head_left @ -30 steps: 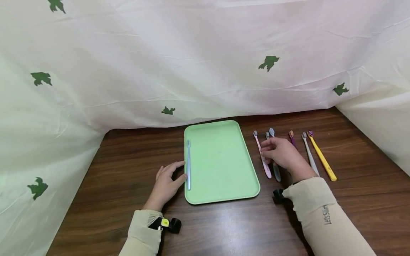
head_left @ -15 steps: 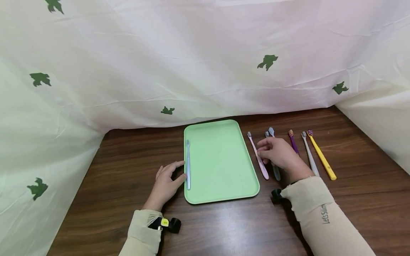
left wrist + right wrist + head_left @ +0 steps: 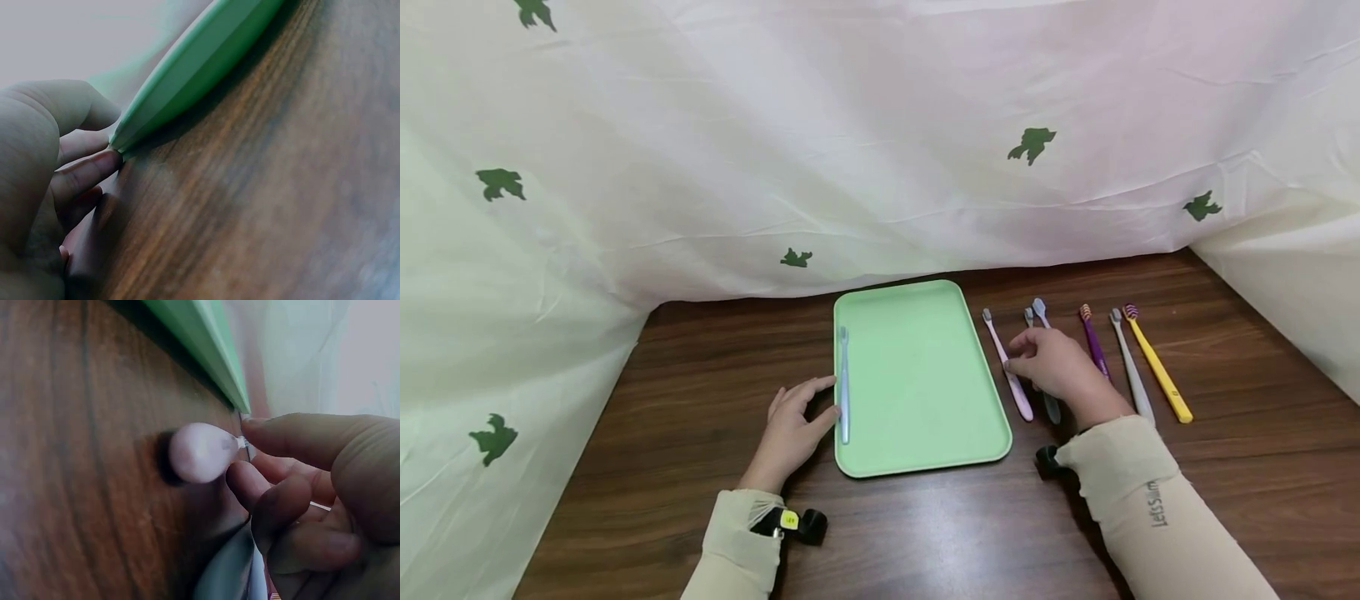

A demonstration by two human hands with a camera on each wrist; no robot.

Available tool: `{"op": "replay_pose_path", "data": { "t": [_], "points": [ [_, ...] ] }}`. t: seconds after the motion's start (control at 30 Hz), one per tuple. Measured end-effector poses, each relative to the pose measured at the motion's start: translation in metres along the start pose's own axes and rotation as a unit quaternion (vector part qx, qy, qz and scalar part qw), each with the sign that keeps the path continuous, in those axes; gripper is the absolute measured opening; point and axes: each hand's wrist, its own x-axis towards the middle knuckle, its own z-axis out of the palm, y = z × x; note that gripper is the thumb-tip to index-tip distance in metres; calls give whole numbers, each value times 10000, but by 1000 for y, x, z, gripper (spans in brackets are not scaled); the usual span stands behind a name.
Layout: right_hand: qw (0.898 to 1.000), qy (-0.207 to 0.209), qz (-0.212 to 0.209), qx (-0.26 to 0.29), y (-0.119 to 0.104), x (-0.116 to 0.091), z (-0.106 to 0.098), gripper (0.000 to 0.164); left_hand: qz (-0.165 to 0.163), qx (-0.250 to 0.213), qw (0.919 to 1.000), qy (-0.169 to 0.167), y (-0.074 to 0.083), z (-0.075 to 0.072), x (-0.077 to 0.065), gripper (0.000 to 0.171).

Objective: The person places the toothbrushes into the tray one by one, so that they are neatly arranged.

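My right hand [image 3: 1051, 362] reaches over the toothbrushes to the right of the green tray [image 3: 925, 375]. Thumb and fingers pinch a pink toothbrush [image 3: 1017, 398] lying along the tray's right side; the right wrist view has its rounded handle end [image 3: 200, 453] close up. Partly hidden under this hand are a dark grey-green toothbrush [image 3: 1052, 408] and one with a light blue head [image 3: 1040, 307]. At the tray's left edge, my left hand [image 3: 790, 429] touches the rim with spread, relaxed fingers. Just inside that edge lies a pale blue toothbrush [image 3: 845, 396].
Farther right on the brown wooden table [image 3: 715, 358] lie a purple toothbrush [image 3: 1094, 346], a grey toothbrush [image 3: 1133, 371] and a yellow toothbrush [image 3: 1161, 371]. A white cloth [image 3: 880, 150] with green bird shapes hangs behind the table and at its sides.
The pink toothbrush has shifted left toward the tray, and the right hand went slightly left with it. Over the last half second both are nearly still. The left hand stays at the rim.
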Motion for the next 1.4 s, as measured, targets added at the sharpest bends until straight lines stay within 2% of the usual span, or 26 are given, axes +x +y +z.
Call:
{"op": "replay_pose_path", "data": {
  "t": [0.13, 0.4, 0.6, 0.73, 1.1, 1.4],
  "points": [
    [9998, -15, 42, -182, 4, -2, 5, 37, -107, 26, 9999, -39, -1, 3, -3, 43],
    [9985, 388, -20, -390, -3, -1, 9, 37, -77, 47, 9999, 125, 2, 2, -2, 42],
    [9982, 368, 18, -476, -7, -3, 17, 39, -142, 73, 9998, 96, 0, 2, -5, 42],
    [9981, 369, 34, -484, -8, -2, 17, 37, -57, 18, 9999, 124, 1, 3, -3, 42],
    [9970, 404, -135, -649, -13, 2, 14, 33, -131, 19, 9998, 127, 5, 0, 0, 41],
    [9964, 345, 51, -772, -14, 3, 16, 34, -62, 60, 9999, 127, 5, 1, -1, 41]
  ]
}}
